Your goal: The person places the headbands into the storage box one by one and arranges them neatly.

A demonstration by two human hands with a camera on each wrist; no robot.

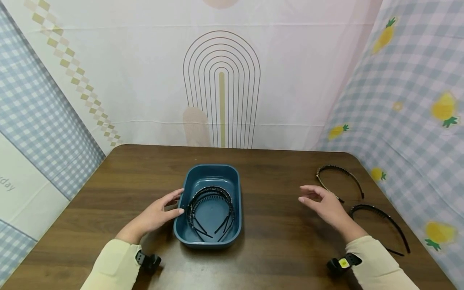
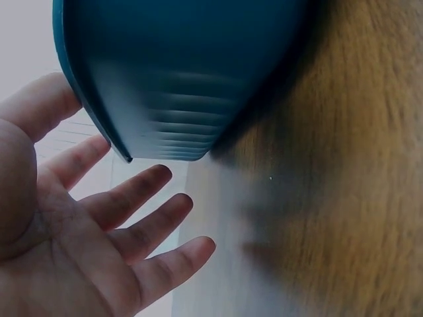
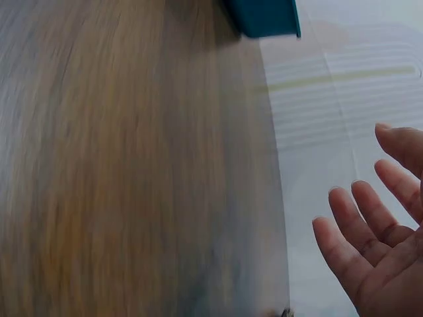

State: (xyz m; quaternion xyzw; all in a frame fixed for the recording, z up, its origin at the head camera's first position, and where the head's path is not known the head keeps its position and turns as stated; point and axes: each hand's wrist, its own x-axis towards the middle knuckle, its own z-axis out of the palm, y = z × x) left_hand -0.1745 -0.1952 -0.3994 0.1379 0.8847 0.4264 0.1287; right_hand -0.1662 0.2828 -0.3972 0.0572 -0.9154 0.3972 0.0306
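A teal plastic basin [image 1: 237, 193] stands on the table, with several dark headbands [image 1: 213, 187] nested together inside it. My left hand [image 1: 156, 215] rests at the basin's left rim; in the left wrist view its thumb and index fingertip meet the rim while the other fingers spread loosely below. Over the table to the right, my right hand [image 1: 326, 205] is held with relaxed fingers and nothing between them. Just behind it lies a thin dark headband with a beaded-looking edge [image 1: 335, 166]. A black toothed headband [image 1: 373, 207] lies beside the right wrist, partly hidden by the forearm.
The brown wooden table [image 1: 275, 241] has rounded back corners. A pale printed curtain [image 1: 290, 80] hangs behind it, and blue checked cloth [image 1: 409, 141] with fruit prints runs along the right edge. Each wrist carries a small black camera [image 1: 148, 261].
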